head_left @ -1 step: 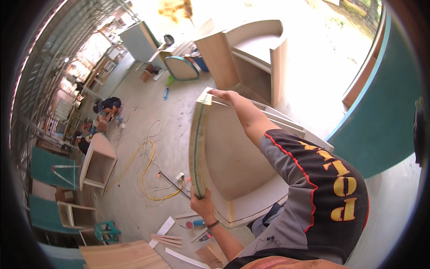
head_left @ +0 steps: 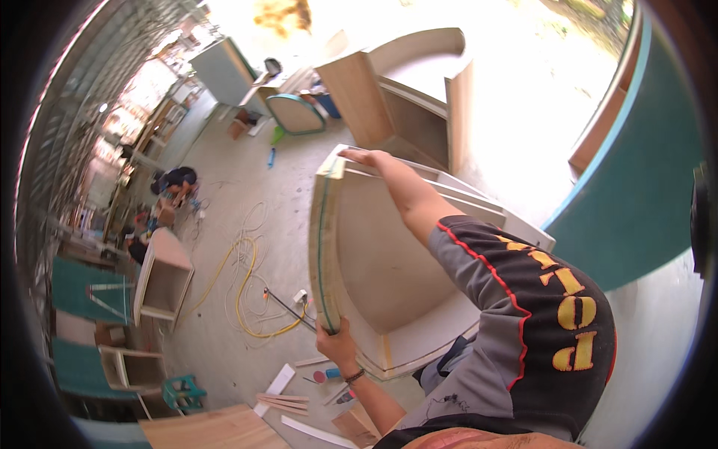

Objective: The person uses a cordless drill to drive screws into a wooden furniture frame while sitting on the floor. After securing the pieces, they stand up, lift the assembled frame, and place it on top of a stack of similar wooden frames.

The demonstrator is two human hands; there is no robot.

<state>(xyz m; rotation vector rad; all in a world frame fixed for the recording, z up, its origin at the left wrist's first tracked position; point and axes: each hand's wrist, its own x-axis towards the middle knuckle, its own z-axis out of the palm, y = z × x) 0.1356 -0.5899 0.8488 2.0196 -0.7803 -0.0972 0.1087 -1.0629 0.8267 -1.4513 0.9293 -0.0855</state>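
Note:
A pale curved wooden strip [head_left: 324, 232] with a green line along it runs down the curved edge of an unfinished cabinet [head_left: 396, 254] in front of me. My left hand [head_left: 338, 346], with a bracelet at the wrist, has its fingers wrapped round the strip's near end. At the far end, my right hand [head_left: 362, 156] lies flat with fingers stretched out on the cabinet's top corner, touching the end of the strip. The cabinet's inside panel is beige, and white rails [head_left: 464, 196] run along its right side.
A tall curved wooden cabinet [head_left: 355, 97] stands beyond. Yellow cable [head_left: 250, 299] lies coiled on the floor at left. A teal curved panel [head_left: 636, 179] rises at right. Wood offcuts [head_left: 283, 402] and a board [head_left: 209, 430] lie nearby. A person [head_left: 176, 183] crouches far left.
The view has shifted slightly, so the surroundings and strip sit a little further left. Both hands keep their places on the strip and cabinet corner.

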